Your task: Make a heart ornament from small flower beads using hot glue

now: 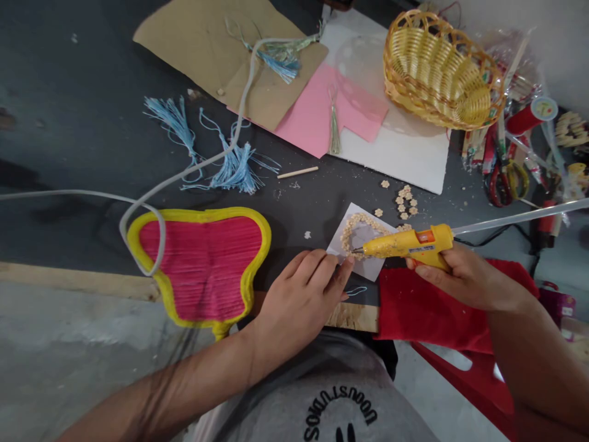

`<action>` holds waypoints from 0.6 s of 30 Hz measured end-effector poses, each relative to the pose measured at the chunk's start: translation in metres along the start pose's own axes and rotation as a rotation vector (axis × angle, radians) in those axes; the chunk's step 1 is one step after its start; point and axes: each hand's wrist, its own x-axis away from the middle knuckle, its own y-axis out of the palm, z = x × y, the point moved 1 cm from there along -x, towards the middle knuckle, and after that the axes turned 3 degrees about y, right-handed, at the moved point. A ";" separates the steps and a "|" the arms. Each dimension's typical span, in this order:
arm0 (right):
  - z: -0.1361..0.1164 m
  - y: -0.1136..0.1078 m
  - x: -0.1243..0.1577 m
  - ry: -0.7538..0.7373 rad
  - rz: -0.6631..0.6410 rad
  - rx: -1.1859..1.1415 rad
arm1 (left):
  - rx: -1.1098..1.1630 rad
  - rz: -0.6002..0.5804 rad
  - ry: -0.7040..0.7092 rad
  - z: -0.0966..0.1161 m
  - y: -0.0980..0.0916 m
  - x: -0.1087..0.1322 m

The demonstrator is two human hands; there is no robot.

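Note:
My right hand [455, 276] grips a yellow glue gun [409, 245] with a clear glue stick coming out of its back. The nozzle points left, onto a looped ring of small cream wooden beads [363, 218]. That ring rests on a square of white paper [339, 230] near the table's front edge. With fingers stretched out, my left hand [299, 294] lies at the paper's left side, its index fingertip against or very close to the beads beside the nozzle. A thin light-blue loop of thread [356, 291] lies just below the paper.
Left of my hands is a magenta fan with yellow edging [197, 267], a grey-white cord [202, 164] looping over it. Blue tassels [239, 169], a stick [297, 173], pink paper [317, 116], a wicker basket [442, 73], scissors [508, 181] and red cloth [423, 301] surround the work.

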 end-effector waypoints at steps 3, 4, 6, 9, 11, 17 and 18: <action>-0.002 0.000 0.001 -0.002 -0.111 -0.137 | -0.004 0.001 -0.003 0.000 0.000 0.000; -0.002 0.001 0.001 0.010 -0.111 -0.153 | -0.006 0.001 -0.004 0.000 0.001 0.000; 0.000 0.001 0.002 0.037 -0.099 -0.154 | -0.010 -0.001 -0.004 0.001 0.000 -0.001; 0.002 0.002 0.004 0.061 -0.087 -0.181 | -0.018 -0.004 -0.007 0.001 -0.001 -0.001; 0.003 0.002 0.005 0.061 -0.080 -0.230 | -0.022 -0.009 -0.007 0.001 -0.001 -0.002; 0.001 0.002 0.011 0.105 -0.035 -0.490 | -0.040 -0.005 -0.001 0.002 0.000 -0.001; 0.002 0.003 0.014 0.108 -0.020 -0.550 | -0.041 -0.003 -0.003 0.003 0.000 -0.001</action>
